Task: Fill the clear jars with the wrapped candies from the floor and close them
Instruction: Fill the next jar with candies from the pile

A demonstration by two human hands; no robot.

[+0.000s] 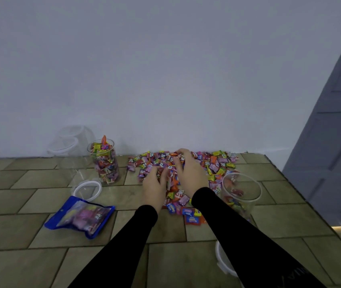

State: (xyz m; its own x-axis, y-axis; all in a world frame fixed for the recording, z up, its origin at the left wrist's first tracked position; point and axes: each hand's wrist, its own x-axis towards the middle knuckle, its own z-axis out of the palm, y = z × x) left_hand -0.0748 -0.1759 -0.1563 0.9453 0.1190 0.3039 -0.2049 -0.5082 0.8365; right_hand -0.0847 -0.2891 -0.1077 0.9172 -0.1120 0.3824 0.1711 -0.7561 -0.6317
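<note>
Both hands, left hand (154, 183) and right hand (188, 173), cupped palm-down, gathering the candy pile (217, 163). The nearly empty open jar (241, 192) stands just right of the pile, nearest the right hand.

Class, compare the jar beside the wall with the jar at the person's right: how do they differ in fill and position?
The jar beside the wall is packed with candies to above its rim; the jar at the right holds only a few at the bottom. The wall jar stands left of the candy pile, the right jar nearer the person, beside the right forearm. Both are clear, upright and lidless.
</note>
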